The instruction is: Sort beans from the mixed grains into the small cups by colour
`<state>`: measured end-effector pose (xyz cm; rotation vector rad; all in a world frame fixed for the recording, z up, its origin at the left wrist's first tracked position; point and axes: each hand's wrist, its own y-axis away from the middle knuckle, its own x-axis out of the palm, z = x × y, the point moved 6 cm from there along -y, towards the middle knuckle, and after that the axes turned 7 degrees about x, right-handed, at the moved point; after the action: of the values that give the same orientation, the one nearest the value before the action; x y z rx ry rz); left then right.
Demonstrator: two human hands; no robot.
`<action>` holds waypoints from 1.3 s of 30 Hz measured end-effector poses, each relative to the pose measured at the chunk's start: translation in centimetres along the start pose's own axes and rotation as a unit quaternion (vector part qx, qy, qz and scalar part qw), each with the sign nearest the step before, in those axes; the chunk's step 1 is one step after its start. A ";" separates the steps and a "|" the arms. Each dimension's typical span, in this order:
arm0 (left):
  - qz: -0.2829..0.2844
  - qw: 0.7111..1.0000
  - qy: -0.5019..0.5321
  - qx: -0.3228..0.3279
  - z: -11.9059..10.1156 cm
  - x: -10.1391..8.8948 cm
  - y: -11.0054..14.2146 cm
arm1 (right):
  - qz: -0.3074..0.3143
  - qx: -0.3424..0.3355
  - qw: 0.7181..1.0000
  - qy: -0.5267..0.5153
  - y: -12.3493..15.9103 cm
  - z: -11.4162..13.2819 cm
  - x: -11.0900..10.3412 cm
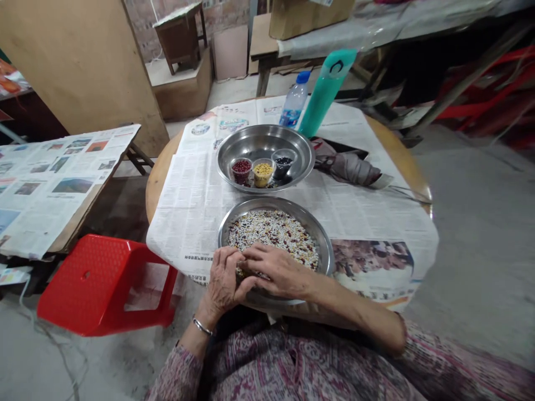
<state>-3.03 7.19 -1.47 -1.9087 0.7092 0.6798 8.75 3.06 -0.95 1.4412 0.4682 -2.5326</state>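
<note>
A steel basin (327,245) of white grain mixed with dark red, yellow and black beans (273,228) lies closest to me. My left hand (224,281) is at its near left rim, fingers bent and close together, thumb pointing right; its fingertips are hidden. Over the near part of the grain, my right hand (279,271) reaches left with curled fingers that meet the left hand. Whatever the fingers hold is too small or covered. Behind stands a second steel basin (261,133) with clear cups of red beans (241,170), yellow beans (263,171) and black beans (283,165).
Newspaper (184,206) covers the round wooden table (403,161). A water bottle (294,100), a teal cylinder-like item (328,92) and a bundled grey umbrella-like thing (351,169) sit behind and right of the basins. At the left are a red plastic stool (90,284) and a newspaper-covered bench (62,178).
</note>
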 end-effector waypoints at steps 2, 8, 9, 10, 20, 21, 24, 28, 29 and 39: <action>-0.003 1.000 0.009 0.000 0.2 0.0 0.1 | 0.018 -0.030 0.999 0.011 -0.3 0.4 0.5; 0.010 1.000 0.017 -0.002 0.1 0.0 -0.1 | -0.045 0.007 0.990 0.136 -2.6 -3.1 -0.4; 0.012 1.000 0.016 -0.002 0.1 0.0 -0.1 | -0.060 0.027 0.985 0.157 -2.6 -4.0 -1.0; 0.014 1.000 0.014 -0.003 0.0 0.0 -0.2 | -0.072 0.049 0.981 0.175 -2.4 -5.0 -1.7; 0.063 0.998 -0.006 -0.001 -0.2 0.5 -0.3 | -0.111 0.141 0.978 0.107 4.8 -5.8 -2.6; 0.066 0.998 -0.009 -0.001 -0.2 0.6 -0.4 | -0.103 0.132 0.982 0.083 4.6 -5.0 -1.8; 0.067 0.998 -0.015 0.000 -0.2 0.6 -0.5 | -0.066 0.089 0.993 0.031 2.6 -3.1 0.3; 0.073 0.997 -0.014 -0.003 -0.2 0.6 -0.5 | -0.054 0.077 0.994 0.059 -0.8 -3.7 -0.1; 0.073 0.997 -0.014 -0.004 -0.1 0.7 -0.5 | -0.066 0.093 0.990 0.078 -1.3 -4.5 -0.9; 0.075 0.997 -0.007 -0.006 -0.1 0.7 -0.4 | -0.109 0.183 0.970 0.114 1.0 -5.4 -1.7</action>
<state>-2.25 7.07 -1.74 -1.8728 0.8460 0.7919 14.26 4.07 -2.27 1.9228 0.2059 -2.7438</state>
